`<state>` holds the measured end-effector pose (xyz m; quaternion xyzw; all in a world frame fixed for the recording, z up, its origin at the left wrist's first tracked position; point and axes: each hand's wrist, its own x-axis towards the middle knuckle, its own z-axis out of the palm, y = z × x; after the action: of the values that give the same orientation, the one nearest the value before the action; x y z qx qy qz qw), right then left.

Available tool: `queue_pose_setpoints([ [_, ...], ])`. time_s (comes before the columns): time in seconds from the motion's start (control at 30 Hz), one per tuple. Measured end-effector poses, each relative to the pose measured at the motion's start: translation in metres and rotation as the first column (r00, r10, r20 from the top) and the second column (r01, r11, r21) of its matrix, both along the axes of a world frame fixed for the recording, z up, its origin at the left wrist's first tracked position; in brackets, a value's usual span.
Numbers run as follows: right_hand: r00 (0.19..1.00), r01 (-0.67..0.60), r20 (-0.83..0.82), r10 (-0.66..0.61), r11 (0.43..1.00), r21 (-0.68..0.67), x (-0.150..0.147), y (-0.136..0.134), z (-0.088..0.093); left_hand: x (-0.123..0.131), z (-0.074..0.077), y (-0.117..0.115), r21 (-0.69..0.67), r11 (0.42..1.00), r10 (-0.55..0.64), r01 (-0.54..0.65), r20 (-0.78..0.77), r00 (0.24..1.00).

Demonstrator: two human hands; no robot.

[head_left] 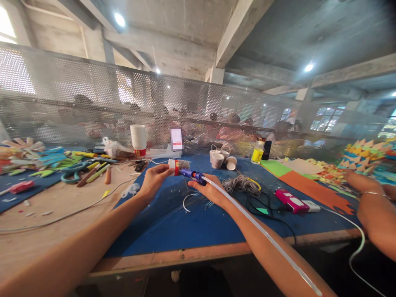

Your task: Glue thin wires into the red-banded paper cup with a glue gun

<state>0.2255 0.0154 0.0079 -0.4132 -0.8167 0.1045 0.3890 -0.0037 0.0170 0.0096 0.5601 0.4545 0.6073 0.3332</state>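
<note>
Between the fingers of my left hand (155, 177) is a paper cup (184, 164) lying on its side, its lower part partly wrapped in grey twine and a red band showing. My right hand (212, 190) grips a blue hot glue gun (192, 175), its nozzle close to the cup's wrapped side; whether it touches I cannot tell. A long clear glue stick (262, 231) runs from the gun's back along my right forearm. Beyond my hands stand several small twine-covered cups (217, 160). A loose bundle of grey twine (239, 184) lies right of my right hand.
A stack of paper cups (137, 138) stands at the back left, near scissors (70, 173) and cutters. At right are a yellow bottle (257, 153), a phone (266, 150), a pink power strip (291, 201) with cables, orange paper (312, 189) and another person's arm (375, 210). A perforated screen (192, 103) rises behind.
</note>
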Motion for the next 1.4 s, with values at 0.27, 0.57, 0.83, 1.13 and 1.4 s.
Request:
queue_pose_setpoints([
  [0.27,0.999,0.003,-0.036,-0.002,1.000,0.005,0.0005,0.0021,-0.0021,0.0015,0.0014,-0.0015,0.013,1.000,0.005,-0.005,-0.029,1.000],
  [0.57,0.998,0.004,-0.066,-0.003,1.000,0.018,0.0008,0.0036,-0.0019,0.0047,0.0055,-0.0070,-0.022,0.999,-0.024,0.023,-0.023,0.999],
  [0.83,0.997,0.017,-0.072,-0.016,1.000,0.018,0.0008,0.0038,-0.0018,0.0029,0.0017,-0.0035,-0.015,0.999,-0.033,0.033,-0.037,0.999],
  [1.13,0.996,0.013,-0.091,-0.013,1.000,-0.005,0.0018,0.0008,0.0014,0.0040,0.0029,-0.0048,-0.007,0.999,-0.034,0.034,-0.051,0.998],
  [1.4,0.996,0.036,-0.079,-0.038,0.999,-0.019,0.0027,0.0018,0.0023,0.0030,0.0004,-0.0029,0.007,0.998,-0.054,0.055,-0.066,0.996],
])
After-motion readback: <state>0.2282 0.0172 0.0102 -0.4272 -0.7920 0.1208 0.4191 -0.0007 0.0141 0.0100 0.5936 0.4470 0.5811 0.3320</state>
